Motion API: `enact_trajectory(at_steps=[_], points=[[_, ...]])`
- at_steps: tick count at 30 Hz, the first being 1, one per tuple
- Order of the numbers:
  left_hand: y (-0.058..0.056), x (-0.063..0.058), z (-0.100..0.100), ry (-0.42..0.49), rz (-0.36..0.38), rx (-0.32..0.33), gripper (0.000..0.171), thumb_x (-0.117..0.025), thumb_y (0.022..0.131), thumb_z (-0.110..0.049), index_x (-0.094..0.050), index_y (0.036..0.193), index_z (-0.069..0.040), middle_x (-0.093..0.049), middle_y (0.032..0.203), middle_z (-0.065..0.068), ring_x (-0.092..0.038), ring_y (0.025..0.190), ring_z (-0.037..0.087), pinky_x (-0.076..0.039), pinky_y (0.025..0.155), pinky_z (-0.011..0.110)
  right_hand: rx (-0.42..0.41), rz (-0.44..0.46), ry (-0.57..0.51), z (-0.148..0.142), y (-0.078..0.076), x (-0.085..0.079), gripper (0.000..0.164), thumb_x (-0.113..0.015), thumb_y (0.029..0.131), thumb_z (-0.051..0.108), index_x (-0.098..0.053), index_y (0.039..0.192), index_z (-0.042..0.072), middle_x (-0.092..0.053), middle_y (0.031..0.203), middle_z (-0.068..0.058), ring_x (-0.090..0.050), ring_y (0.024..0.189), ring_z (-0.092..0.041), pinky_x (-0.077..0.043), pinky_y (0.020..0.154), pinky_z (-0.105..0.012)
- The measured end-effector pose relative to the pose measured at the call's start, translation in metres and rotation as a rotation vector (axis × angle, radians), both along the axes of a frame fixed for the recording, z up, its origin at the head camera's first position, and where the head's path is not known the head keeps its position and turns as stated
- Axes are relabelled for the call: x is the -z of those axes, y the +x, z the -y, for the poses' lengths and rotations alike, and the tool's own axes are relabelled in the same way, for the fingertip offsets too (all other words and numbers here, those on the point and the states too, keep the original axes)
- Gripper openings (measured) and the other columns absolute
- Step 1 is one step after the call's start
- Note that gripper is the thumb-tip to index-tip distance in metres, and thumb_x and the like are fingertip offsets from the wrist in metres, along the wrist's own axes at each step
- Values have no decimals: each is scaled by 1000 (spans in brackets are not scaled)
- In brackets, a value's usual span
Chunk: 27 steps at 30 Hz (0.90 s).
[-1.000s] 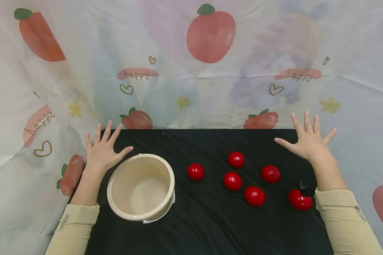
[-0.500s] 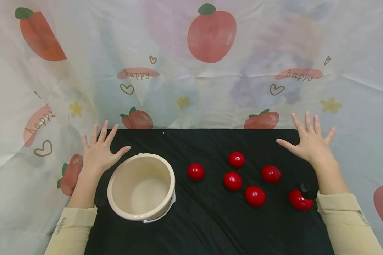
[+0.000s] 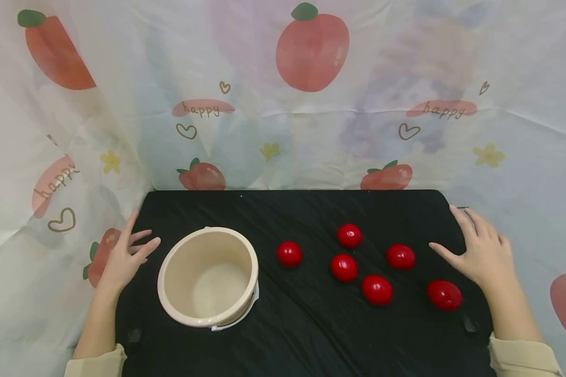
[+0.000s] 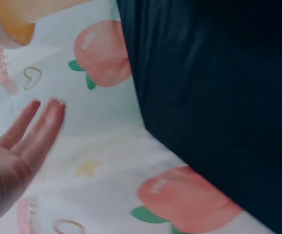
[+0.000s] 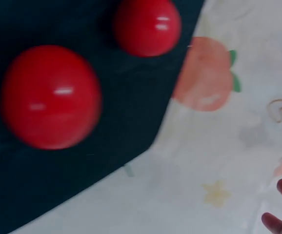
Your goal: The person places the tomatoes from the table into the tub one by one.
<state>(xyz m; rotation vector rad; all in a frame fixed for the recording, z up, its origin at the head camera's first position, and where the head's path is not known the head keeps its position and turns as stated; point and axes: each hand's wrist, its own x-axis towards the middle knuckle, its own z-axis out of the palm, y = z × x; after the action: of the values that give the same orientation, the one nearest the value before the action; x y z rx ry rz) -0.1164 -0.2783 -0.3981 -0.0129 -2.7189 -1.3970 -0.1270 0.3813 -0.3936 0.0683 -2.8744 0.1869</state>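
A cream-coloured bucket (image 3: 186,264) stands upright at the left of the black-covered table, with nothing inside; its white handle hangs low at the front right. My left hand (image 3: 124,256) hovers over the left table edge beside the bucket, fingers loosely bent and touching nothing. In the left wrist view, that hand (image 4: 19,161) shows its fingers extended. Several shiny red balls (image 3: 377,290) lie scattered from the middle to the right. My right hand (image 3: 488,256) is at the right edge, beyond the rightmost ball (image 3: 444,295), fingers spread and holding nothing.
The black cloth (image 3: 302,335) covers the table. A pale curtain (image 3: 311,146) printed with fruit, hearts and flowers rises behind and on both sides. In the right wrist view, two red balls (image 5: 50,97) lie close to the table edge.
Both hands have drawn back toward the front and outward from the far corners of the table. Their widely spread fingers have relaxed. The bucket and balls have stayed in place.
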Motion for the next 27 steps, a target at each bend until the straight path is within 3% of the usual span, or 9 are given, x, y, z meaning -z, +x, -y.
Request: enact_trajectory(at_steps=[4,7,8,13,18,27], points=[[13,12,6,197,39,24,76,-55,92,-16,-3,148,-21,-58,114,-1,-62,82,-1,-57,65,35,17,11,-2,-9,17,24,94,-66,75,52,-11,147,27,-30,136,-24,-34,112,-47,-28,80,-68],[21,19,9,302,63,35,74,-55,92,-10,-8,148,-18,-57,100,-21,-64,77,2,-57,62,31,20,29,1,-13,28,43,96,-67,73,53,-12,147,27,-34,132,-25,-36,109,-46,-30,77,-68],[24,21,10,323,71,36,73,-55,91,-9,-10,148,-17,-58,98,-22,-65,76,3,-57,61,30,20,32,1,-14,32,50,96,-68,73,53,-13,147,27,-35,130,-25,-37,107,-46,-31,76,-68],[33,27,10,466,128,57,72,-56,90,-6,-14,147,-16,-64,95,-13,-67,73,13,-57,62,34,42,94,-10,-16,49,82,96,-67,72,56,-14,147,26,-37,125,-26,-38,104,-47,-31,75,-70],[39,30,9,600,171,72,68,-54,90,-3,-19,146,-19,-66,92,-6,-68,71,18,-57,62,39,68,154,-24,-17,63,102,95,-64,73,58,-15,147,23,-38,123,-27,-39,102,-47,-34,70,-69],[45,32,8,644,211,139,63,-53,90,2,-28,142,-23,-65,92,-3,-67,71,19,-57,61,41,109,261,-13,-25,75,116,96,-60,73,64,-15,146,20,-40,118,-30,-42,98,-48,-37,65,-64]])
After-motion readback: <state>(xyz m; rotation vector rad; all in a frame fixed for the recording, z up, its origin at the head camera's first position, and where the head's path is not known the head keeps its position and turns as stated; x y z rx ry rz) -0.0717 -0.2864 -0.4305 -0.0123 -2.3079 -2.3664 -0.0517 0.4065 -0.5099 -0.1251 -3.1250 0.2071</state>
